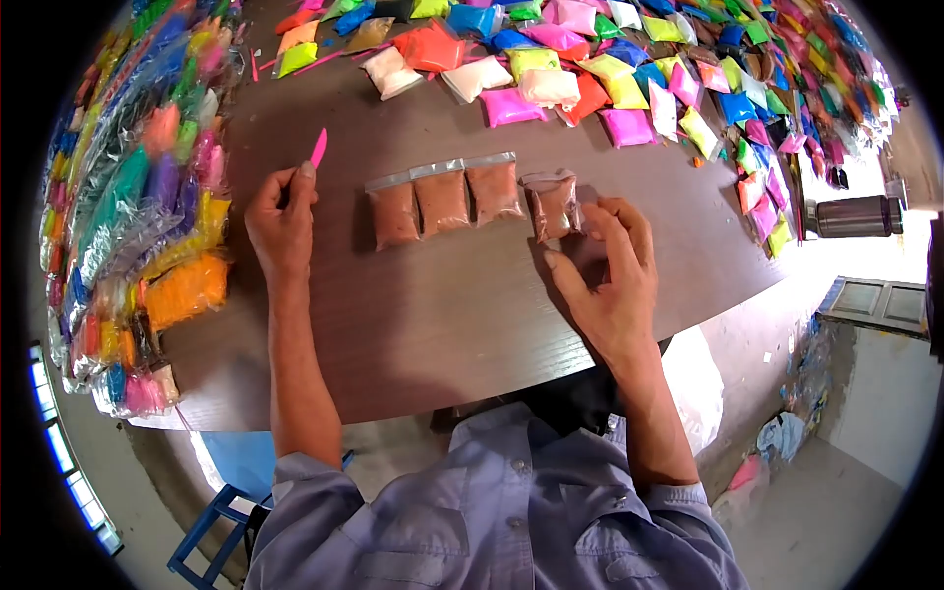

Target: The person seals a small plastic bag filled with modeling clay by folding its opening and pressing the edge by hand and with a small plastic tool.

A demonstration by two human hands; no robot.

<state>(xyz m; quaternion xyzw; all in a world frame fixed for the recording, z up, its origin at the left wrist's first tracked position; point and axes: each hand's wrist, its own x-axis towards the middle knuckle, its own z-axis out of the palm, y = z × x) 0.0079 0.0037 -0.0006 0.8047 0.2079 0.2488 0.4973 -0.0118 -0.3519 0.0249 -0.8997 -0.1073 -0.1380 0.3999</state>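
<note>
From my head view, I am losing the lower end of the pink blade (320, 147) inside the left hand (283, 221), and I am not making out whether the right hand (618, 285) is touching the small brown packet (554, 208). The top edge is cutting off the colored packets (536, 61), while the bottom edge is cropping the shirt (492, 511).
</note>
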